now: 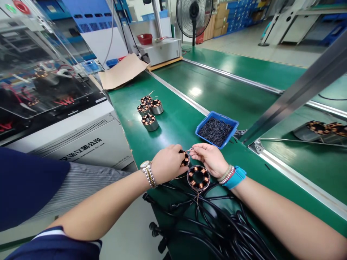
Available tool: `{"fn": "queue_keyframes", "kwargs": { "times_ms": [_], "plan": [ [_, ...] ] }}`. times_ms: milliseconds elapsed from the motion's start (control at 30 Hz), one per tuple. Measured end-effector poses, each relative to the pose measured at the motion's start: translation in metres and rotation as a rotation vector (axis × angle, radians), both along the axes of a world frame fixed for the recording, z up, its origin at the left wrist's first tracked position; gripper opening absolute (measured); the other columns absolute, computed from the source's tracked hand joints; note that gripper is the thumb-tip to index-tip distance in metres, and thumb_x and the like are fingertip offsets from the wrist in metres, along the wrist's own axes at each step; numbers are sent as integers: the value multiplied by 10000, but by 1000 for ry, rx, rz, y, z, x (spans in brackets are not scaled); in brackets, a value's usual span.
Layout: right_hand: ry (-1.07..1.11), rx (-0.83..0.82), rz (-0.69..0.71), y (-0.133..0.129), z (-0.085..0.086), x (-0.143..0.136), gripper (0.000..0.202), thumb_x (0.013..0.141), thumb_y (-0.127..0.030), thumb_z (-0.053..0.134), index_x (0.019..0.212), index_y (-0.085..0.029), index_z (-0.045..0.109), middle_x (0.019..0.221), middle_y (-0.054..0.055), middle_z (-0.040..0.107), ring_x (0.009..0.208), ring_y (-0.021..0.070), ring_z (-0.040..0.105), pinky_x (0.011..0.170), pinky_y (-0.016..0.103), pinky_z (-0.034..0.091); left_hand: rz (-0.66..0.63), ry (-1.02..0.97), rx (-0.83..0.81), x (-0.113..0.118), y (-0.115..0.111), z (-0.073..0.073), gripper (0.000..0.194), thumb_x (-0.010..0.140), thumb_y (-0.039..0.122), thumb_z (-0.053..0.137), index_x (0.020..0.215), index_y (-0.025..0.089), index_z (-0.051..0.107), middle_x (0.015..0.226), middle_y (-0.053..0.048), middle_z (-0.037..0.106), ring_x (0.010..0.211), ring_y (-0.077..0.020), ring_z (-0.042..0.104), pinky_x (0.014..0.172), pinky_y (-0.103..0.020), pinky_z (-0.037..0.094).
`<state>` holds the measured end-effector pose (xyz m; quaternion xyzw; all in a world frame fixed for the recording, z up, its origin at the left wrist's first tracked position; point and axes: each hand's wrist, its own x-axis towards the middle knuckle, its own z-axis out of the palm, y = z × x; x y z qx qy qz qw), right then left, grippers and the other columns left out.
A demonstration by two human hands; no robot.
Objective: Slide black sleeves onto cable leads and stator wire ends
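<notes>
Both hands meet over the near edge of the green worktop (173, 122). The left hand (166, 163), with a metal watch (148, 174) on its wrist, is closed around a small copper-wound coil (185, 159), which peeks out between the two hands, just above the worktop. The right hand (210, 159), wearing a blue band (235, 177) and beaded bracelets at the wrist, pinches a thin wire end (189, 149) between thumb and forefinger, right beside that coil. Just below the hands, a second, ring-shaped coil (198, 178) lies flat on the worktop, touching a tangle of black cables (217, 224) that spills toward the near edge. Beyond the right hand sits a blue tray (217, 130) filled with short dark sleeve pieces. Farther back on the left, four more coils in metal cups (149, 108) stand close together. A sheet of brown cardboard (121, 71) rests at the far end of the worktop, near a grey box (159, 50), and a standing fan (194, 16) is in the background. A machine with a clear cover (40, 72) stands to the left.
</notes>
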<state>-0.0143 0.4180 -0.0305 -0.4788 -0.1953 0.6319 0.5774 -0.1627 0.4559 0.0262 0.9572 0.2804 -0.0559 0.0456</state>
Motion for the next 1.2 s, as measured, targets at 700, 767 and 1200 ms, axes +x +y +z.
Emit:
{"fn": "queue_keyframes", "kwargs": {
  "times_ms": [700, 767, 1200],
  "plan": [
    [-570, 144, 287, 7, 3, 12, 130, 708, -230, 555, 726, -111, 605, 574, -15, 549, 469, 51, 463, 483, 200, 386, 16, -11, -28, -2, -4, 1, 279, 758, 371, 532, 860, 129, 626, 930, -103, 536, 878, -222, 505, 765, -355, 445],
    [-677, 195, 330, 8, 7, 15, 132, 715, -235, 542, 730, -119, 602, 586, -14, 550, 478, 59, 469, 495, 210, 386, 12, -20, -30, -2, -3, 0, 278, 759, 369, 534, 870, 130, 623, 941, -102, 534, 884, -220, 504, 775, -356, 443],
    [-778, 303, 392, 10, 1, 14, 241, 767, -339, 486, 613, -157, 518, 525, -26, 506, 465, 69, 448, 478, 206, 366, -19, -48, -61, -3, -1, 1, 262, 758, 352, 541, 856, 121, 618, 941, -109, 531, 888, -220, 498, 783, -366, 434]
  ]
}}
